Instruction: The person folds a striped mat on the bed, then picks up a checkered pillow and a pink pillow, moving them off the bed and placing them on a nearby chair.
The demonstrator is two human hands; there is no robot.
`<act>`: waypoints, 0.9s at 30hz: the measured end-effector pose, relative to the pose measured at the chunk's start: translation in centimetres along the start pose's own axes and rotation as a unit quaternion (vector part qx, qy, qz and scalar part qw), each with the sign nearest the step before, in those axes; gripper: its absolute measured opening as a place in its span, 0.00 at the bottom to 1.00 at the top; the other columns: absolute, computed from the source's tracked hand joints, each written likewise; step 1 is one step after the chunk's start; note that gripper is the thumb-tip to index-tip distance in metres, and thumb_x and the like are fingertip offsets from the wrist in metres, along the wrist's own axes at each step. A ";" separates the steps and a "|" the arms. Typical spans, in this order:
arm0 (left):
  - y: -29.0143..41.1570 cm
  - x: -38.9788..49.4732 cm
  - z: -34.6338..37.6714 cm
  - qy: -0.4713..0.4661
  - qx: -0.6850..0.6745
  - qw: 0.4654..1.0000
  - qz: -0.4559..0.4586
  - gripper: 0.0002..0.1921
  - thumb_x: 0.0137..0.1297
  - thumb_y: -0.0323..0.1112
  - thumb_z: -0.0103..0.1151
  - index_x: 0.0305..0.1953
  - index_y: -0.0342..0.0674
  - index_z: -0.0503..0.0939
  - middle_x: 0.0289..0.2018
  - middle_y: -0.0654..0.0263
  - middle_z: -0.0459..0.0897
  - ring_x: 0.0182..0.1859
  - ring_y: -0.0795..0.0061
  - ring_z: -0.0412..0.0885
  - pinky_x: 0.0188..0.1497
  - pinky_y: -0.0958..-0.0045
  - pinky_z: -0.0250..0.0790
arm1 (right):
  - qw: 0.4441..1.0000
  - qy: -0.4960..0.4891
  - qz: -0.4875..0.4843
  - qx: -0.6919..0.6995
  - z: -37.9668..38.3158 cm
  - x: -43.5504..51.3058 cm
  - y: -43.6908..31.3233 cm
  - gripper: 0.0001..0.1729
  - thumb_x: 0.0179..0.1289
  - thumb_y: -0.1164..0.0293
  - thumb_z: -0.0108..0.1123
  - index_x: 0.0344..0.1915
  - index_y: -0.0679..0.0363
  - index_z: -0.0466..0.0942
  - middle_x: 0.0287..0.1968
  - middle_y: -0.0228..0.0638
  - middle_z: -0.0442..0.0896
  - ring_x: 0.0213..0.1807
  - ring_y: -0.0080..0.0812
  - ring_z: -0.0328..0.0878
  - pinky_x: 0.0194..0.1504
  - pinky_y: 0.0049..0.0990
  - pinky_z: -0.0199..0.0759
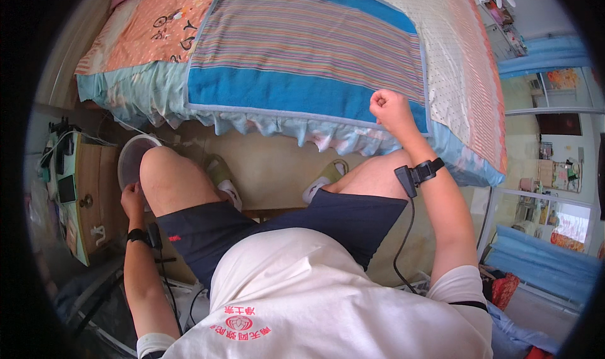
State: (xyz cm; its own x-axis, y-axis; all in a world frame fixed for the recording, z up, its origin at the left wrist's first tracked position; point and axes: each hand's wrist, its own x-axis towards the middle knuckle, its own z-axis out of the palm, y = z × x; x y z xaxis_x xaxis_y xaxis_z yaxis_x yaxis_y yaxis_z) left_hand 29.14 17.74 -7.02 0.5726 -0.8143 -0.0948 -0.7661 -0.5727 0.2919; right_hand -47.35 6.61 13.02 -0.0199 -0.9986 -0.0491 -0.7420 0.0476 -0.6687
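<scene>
My right hand is curled into a fist over the near right part of a striped towel with blue bands. Nothing shows in its fingers. The towel lies spread on a bed with a frilled cover. Down at the left, my left hand hangs beside my bare knee, close to the rim of a pale round tub. Its fingers look bent; whether they hold anything is hidden. Each wrist wears a black strap with a small cabled device.
Left of the tub stands a small wooden cabinet with cables and objects on top. Slippered feet rest on the floor under the bed's edge. Glass sliding doors and blue curtains are at the right, with clothes nearby.
</scene>
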 end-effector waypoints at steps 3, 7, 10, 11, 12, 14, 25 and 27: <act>-0.2 0.5 0.2 -0.006 0.007 1.000 -0.003 0.17 0.71 0.47 0.62 0.47 0.40 0.88 0.43 0.51 0.90 0.46 0.48 0.88 0.48 0.55 0.78 | 0.999 -0.019 -0.001 -0.036 -0.4 0.0 0.6 0.04 0.60 0.73 0.64 0.32 0.62 0.82 0.24 0.39 0.85 0.21 0.33 0.84 0.28 0.30 0.77; 0.1 0.6 0.2 0.001 -0.016 1.000 0.011 0.17 0.70 0.47 0.63 0.47 0.40 0.88 0.42 0.51 0.90 0.46 0.50 0.89 0.49 0.57 0.78 | 0.988 -0.007 -0.101 -0.117 0.2 -0.1 0.4 0.05 0.61 0.70 0.66 0.34 0.59 0.84 0.31 0.41 0.87 0.31 0.42 0.86 0.34 0.37 0.80; 0.7 0.2 0.0 -0.016 -0.026 0.999 0.007 0.17 0.69 0.47 0.63 0.47 0.39 0.88 0.42 0.50 0.90 0.46 0.49 0.89 0.49 0.57 0.78 | 0.967 -0.039 -0.171 -0.182 1.3 -0.1 -0.4 0.06 0.63 0.68 0.65 0.37 0.56 0.86 0.36 0.38 0.86 0.38 0.46 0.85 0.38 0.44 0.80; 0.9 0.0 -0.2 -0.022 -0.032 0.999 0.005 0.17 0.69 0.47 0.63 0.47 0.39 0.89 0.42 0.50 0.90 0.46 0.50 0.89 0.49 0.57 0.78 | 0.969 -0.047 -0.154 -0.186 1.7 -0.1 -0.6 0.06 0.63 0.68 0.65 0.38 0.55 0.86 0.37 0.38 0.87 0.38 0.46 0.85 0.38 0.44 0.80; 1.1 -0.1 -0.3 -0.028 -0.036 0.999 0.000 0.17 0.69 0.47 0.63 0.47 0.39 0.89 0.42 0.50 0.90 0.46 0.50 0.89 0.49 0.57 0.78 | 0.970 -0.054 -0.143 -0.188 2.0 0.0 -0.8 0.07 0.63 0.68 0.65 0.39 0.55 0.86 0.37 0.38 0.87 0.38 0.47 0.85 0.38 0.44 0.80; 1.4 -0.4 -0.6 -0.020 -0.030 0.999 0.006 0.17 0.69 0.46 0.64 0.47 0.39 0.89 0.41 0.50 0.90 0.46 0.51 0.89 0.49 0.58 0.78 | 0.966 -0.057 -0.147 -0.204 2.7 0.2 -1.1 0.08 0.63 0.67 0.66 0.41 0.55 0.86 0.36 0.39 0.87 0.38 0.47 0.85 0.38 0.44 0.80; 1.5 -0.9 -1.0 -0.008 -0.040 0.999 0.006 0.16 0.70 0.45 0.64 0.47 0.39 0.89 0.41 0.49 0.90 0.45 0.50 0.88 0.48 0.57 0.78 | 0.929 -0.094 -0.189 -0.305 4.7 2.3 -0.5 0.04 0.62 0.73 0.60 0.33 0.60 0.81 0.32 0.46 0.85 0.35 0.55 0.83 0.36 0.51 0.78; 1.3 -0.6 -0.8 -0.009 -0.024 1.000 0.000 0.15 0.70 0.44 0.64 0.47 0.39 0.89 0.41 0.50 0.90 0.45 0.51 0.88 0.48 0.58 0.78 | 0.943 -0.106 -0.171 -0.266 4.1 2.2 -0.6 0.04 0.61 0.73 0.59 0.31 0.60 0.82 0.31 0.47 0.85 0.35 0.55 0.83 0.36 0.50 0.78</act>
State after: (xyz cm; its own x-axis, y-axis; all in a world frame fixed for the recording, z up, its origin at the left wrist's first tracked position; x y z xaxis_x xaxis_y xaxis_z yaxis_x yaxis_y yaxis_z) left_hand 28.00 17.56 -5.77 0.5669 -0.8161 -0.1122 -0.7509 -0.5680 0.3371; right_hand -44.19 4.47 10.30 0.3740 -0.9238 -0.0820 -0.9128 -0.3511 -0.2085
